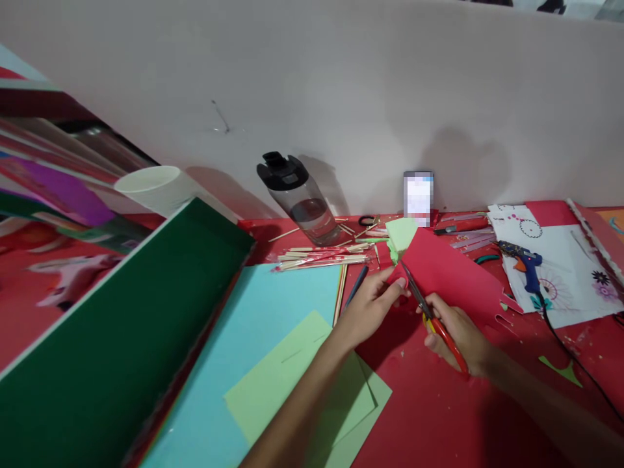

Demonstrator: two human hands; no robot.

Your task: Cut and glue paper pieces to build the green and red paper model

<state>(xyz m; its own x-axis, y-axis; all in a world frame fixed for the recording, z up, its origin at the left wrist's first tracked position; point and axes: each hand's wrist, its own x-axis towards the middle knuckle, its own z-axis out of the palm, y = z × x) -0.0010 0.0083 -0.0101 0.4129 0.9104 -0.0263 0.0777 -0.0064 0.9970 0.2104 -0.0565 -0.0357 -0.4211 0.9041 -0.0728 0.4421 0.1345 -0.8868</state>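
Note:
My left hand (369,304) pinches the left edge of a sheet of red paper (451,270). In my right hand (455,335) is a pair of scissors (441,330) with red and yellow handles. The blades point up and left and lie at the paper, close to my left fingertips. Part of the paper's left edge is hidden by my fingers. A pale green paper piece (401,233) sits just behind the red sheet. Narrow curved cuts show at the sheet's lower right end.
A glue gun (529,263) with a black cord lies on white patterned paper at right. A water bottle (305,201), wooden sticks (322,255) and a lit phone (418,195) line the wall. Green sheets (292,370) lie on blue paper (273,292); a dark green board (131,325) stands at left.

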